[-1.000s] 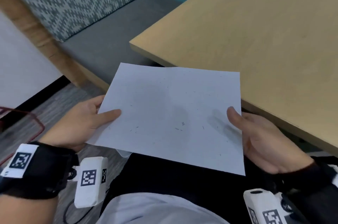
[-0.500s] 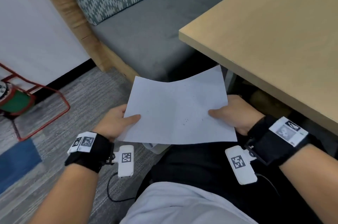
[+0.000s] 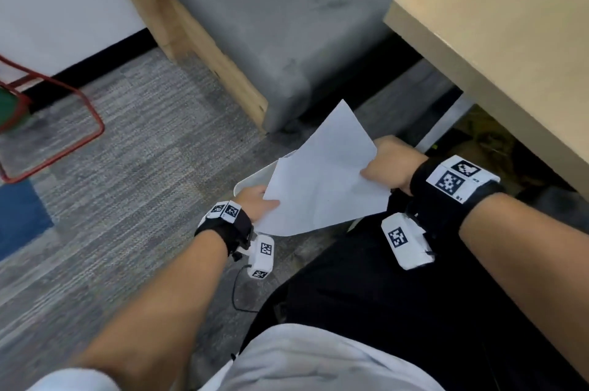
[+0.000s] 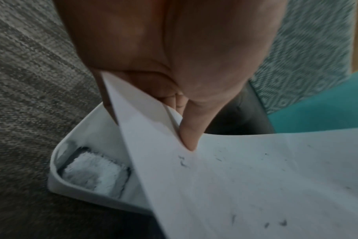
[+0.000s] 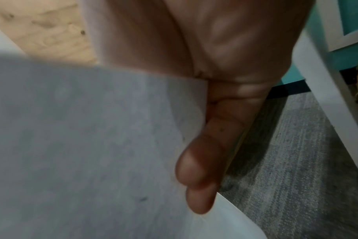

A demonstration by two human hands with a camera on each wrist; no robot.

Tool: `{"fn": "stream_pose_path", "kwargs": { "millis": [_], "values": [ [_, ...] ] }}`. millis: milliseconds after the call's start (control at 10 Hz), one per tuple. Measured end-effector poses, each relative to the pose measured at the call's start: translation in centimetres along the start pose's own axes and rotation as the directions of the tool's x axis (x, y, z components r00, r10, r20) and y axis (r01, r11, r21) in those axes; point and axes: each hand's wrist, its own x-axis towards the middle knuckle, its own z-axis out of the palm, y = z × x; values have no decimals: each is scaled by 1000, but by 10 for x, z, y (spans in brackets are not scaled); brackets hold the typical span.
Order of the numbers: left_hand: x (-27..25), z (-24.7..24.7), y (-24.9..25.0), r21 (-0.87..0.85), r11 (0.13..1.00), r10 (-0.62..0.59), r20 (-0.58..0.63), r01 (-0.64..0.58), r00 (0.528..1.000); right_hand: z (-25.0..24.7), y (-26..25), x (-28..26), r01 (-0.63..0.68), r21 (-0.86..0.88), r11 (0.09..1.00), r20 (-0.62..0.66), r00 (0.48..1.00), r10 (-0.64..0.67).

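Both hands have dropped from surface (image 3: pixel 510 24) height toward the floor (image 3: pixel 127 167). Left hand (image 3: pixel 255 202) and right hand (image 3: pixel 390 164) each pinch an edge of the sheet of paper (image 3: pixel 325 186), thumb on top. This bows it, seemingly to chute its dark specks (image 4: pixel 182 161) into the white bin (image 3: pixel 251 181) directly below. Count: two hands, one sheet, one bin.

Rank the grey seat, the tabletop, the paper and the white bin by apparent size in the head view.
1. The grey seat and the tabletop: both run off the frame and look alike, so unranked.
2. The paper.
3. The white bin: only its rim shows beside the paper.
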Motion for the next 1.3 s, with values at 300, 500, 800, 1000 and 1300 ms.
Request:
{"fn": "stream_pose_path", "kwargs": {
  "millis": [300, 500, 800, 1000, 1300],
  "values": [
    [19, 25, -4, 126, 992, -11, -74, 20, 997, 19, -25, 39, -59, -104, 993, 103, 992, 70],
    [-22, 49, 43, 37, 876, 471, 155, -482, 868, 28, -34, 58, -25, -121, 992, 196, 979, 48],
    [-5, 38, -26, 283, 947, 63, 292, -150, 954, 29, -32, 65, -63, -77, 995, 198, 977, 77],
    [-21, 45, 44, 16, 870, 486, 143, -493, 862, 37, -33, 71, -67, 15, 998, 225, 972, 62],
    [-14, 39, 34, 151, 957, 207, 248, -249, 946, 35, -23, 76, -143, 145, 979, 228, 968, 107]
  ]
}}
